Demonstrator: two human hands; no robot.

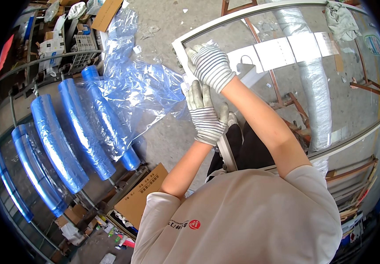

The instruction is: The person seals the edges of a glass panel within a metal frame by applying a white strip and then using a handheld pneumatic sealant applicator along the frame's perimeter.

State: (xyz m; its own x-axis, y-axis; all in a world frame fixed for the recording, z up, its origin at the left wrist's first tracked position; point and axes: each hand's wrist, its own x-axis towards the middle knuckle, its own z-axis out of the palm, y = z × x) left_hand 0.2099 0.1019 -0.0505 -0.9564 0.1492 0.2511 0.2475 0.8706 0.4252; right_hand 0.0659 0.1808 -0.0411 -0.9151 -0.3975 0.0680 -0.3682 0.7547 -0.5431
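A large light-coloured window frame [228,155] with a clear pane lies in front of me. My right hand [210,66], in a white-and-grey striped glove, is at its near-left corner, fingers bent over the left bar. Just below it, my left hand [206,113], gloved alike, lies along the same bar with fingers stretched out and thumb apart. Crumpled clear blue plastic film [150,86] reaches up to the bar beside both hands. Whether the fingertips pinch any of the film is hidden. White rectangular panels [279,53] show in a row across the pane.
Several rolls of blue film [60,143] hang on a metal rack at the left. Shelves with boxes and a crate [85,45] stand behind. A cardboard box [140,193] is by my left elbow. Brown metal stands [298,110] and a long silvery wrapped roll [315,92] show through the pane.
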